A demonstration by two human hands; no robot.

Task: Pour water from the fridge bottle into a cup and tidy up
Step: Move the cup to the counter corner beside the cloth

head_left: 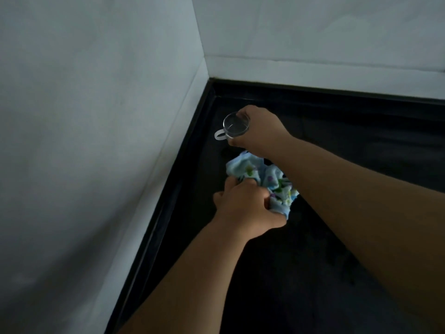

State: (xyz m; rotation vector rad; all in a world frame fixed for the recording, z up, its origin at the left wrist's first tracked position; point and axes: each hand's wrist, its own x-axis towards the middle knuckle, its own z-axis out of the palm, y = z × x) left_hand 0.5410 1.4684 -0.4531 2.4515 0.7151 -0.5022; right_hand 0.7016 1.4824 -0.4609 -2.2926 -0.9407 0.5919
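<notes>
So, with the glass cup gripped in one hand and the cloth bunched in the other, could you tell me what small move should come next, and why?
Probably wipe the dark counter: the right hand grips the cup clear while the left hand holds the cloth there.

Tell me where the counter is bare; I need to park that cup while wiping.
The dark counter looks bare to the right of the right hand, along the back wall, and in the near stretch between the forearms. It is crowded in the left corner, where the glass cup, the patterned cloth and the left hand sit close together.
</notes>
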